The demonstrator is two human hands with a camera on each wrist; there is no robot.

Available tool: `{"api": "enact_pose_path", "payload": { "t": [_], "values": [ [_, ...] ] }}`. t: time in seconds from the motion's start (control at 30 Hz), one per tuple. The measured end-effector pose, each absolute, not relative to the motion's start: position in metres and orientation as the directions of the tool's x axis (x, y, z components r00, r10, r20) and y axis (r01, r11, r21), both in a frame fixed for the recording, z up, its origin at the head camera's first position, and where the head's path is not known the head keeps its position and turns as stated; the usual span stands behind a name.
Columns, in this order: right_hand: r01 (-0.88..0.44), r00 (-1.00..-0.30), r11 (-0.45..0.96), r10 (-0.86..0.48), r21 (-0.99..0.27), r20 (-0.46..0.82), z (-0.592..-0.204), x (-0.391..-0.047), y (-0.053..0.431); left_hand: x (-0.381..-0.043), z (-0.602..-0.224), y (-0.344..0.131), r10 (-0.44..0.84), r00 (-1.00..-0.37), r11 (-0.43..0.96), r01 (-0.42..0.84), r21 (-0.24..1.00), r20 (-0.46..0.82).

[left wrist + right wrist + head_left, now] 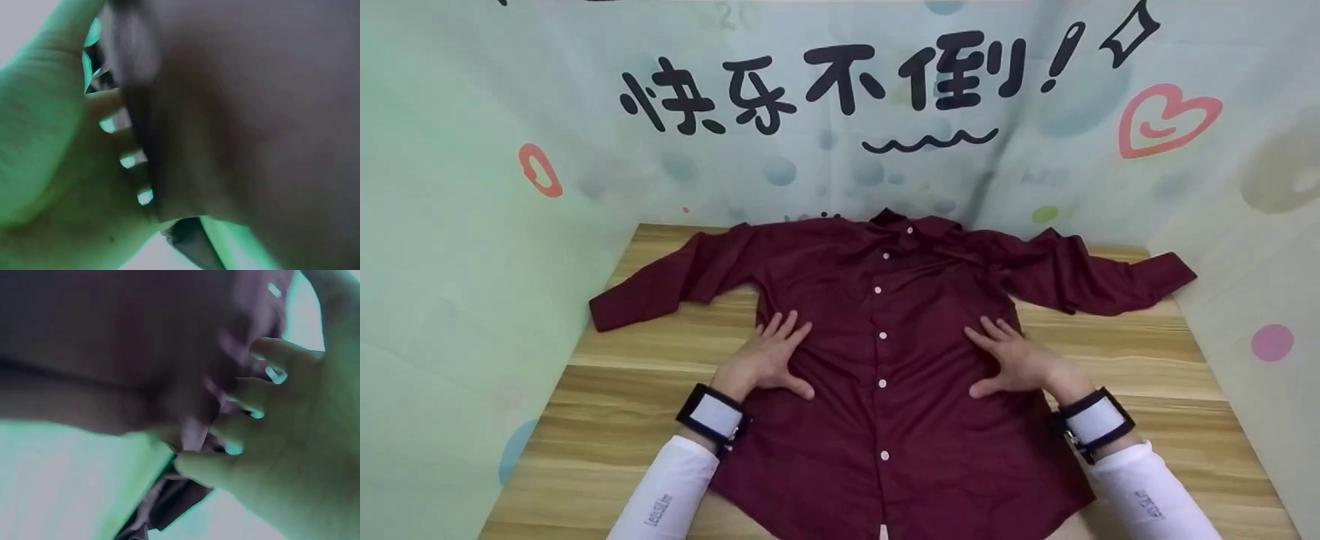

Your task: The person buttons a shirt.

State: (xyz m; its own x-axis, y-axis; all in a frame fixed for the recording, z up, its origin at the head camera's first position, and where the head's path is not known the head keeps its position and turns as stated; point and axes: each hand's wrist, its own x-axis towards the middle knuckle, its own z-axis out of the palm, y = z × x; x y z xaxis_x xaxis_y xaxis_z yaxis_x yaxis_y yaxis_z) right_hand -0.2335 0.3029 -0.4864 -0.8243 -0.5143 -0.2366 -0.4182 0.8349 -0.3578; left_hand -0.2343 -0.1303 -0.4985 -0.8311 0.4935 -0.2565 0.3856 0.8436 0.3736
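A dark red button-up shirt (840,420) lies front up, its collar at the far end and both sleeves stretched out to the sides. White buttons run down its middle. My left hand (771,356) rests with fingers spread on the left side of the shirt's body. Opposite it, my right hand (1012,356) touches the right side, fingers also spread and pointing inward. In the left wrist view, the shirt cloth (270,124) fills most of the picture beside the palm. The right wrist view shows the fingertips against the shirt fabric (140,337).
The shirt lies on a wood-grain table (622,405). Behind it hangs a pale printed cloth (825,165) with large black characters and a heart, and similar cloth walls stand on both sides. The left cuff and right cuff reach near the table's side edges.
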Motion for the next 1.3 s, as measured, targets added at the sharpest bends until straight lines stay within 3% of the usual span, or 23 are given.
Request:
{"api": "enact_pose_path", "payload": {
  "t": [0.33,0.63,0.83,0.93,1.07,1.17,1.3],
  "values": [
    [-0.387,-0.830,0.853,-0.487,-0.349,-0.271,-0.494,-0.245,0.305,-0.255,-0.499,-0.134,0.477,-0.811,0.869,0.378,0.319,-0.338],
    [-0.379,-0.838,0.879,-0.459,-0.290,-0.295,-0.493,-0.243,0.304,-0.253,-0.493,-0.132,0.463,-0.813,0.882,0.382,0.275,-0.354],
    [-0.386,-0.841,0.859,-0.478,-0.337,-0.253,-0.494,-0.241,0.306,-0.253,-0.493,-0.136,0.472,-0.819,0.860,0.347,0.373,-0.326],
    [-0.378,-0.846,0.825,-0.492,-0.421,-0.205,-0.492,-0.241,0.310,-0.254,-0.494,-0.142,0.475,-0.839,0.815,0.307,0.492,-0.264],
    [-0.415,-0.875,0.781,-0.482,-0.467,-0.028,-0.485,-0.242,0.319,-0.254,-0.492,-0.156,0.456,-0.885,0.729,0.310,0.610,-0.096],
    [-0.446,-0.889,0.786,-0.446,-0.428,0.108,-0.479,-0.244,0.327,-0.253,-0.487,-0.169,0.404,-0.914,0.716,0.343,0.608,0.040],
    [-0.420,-0.907,0.828,-0.385,-0.371,0.168,-0.473,-0.244,0.343,-0.250,-0.481,-0.186,0.317,-0.938,0.779,0.344,0.525,0.144]
  ]
}}
